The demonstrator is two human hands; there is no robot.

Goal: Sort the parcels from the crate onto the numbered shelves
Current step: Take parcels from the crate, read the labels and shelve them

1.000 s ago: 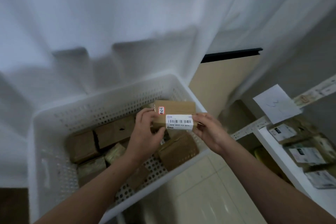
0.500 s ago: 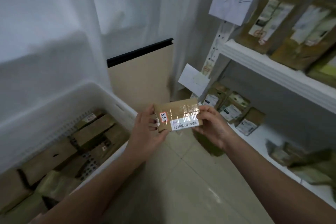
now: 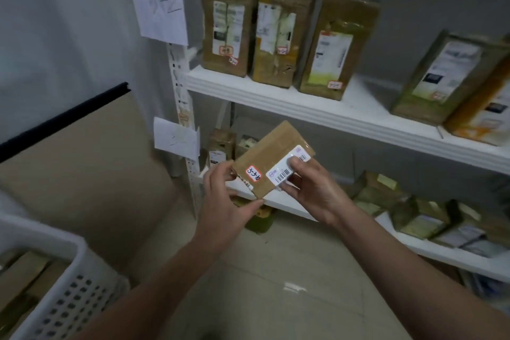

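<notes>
I hold a small brown cardboard parcel (image 3: 271,150) with both hands in front of the white shelving. It carries a red-edged sticker reading 3-3-10 and a white barcode label. My left hand (image 3: 225,196) grips its lower left corner. My right hand (image 3: 310,188) grips its right edge, thumb on the barcode label. The white perforated crate (image 3: 69,279) sits at the bottom left with brown parcels inside. The upper shelf (image 3: 317,107) bears a paper tag marked 3-2 (image 3: 158,3); a lower shelf (image 3: 430,250) has another paper tag (image 3: 176,136), its writing unreadable.
Several upright brown parcels (image 3: 280,36) stand on the upper shelf, and more lie on the lower shelf (image 3: 408,212). A beige panel with a black top edge (image 3: 74,163) leans at the left. A pale tiled floor (image 3: 276,270) lies below my arms.
The view has swung from the crate to the shelves. Both hands carried the parcel out of the crate and rightward, up in front of the lower shelf, tilting it.
</notes>
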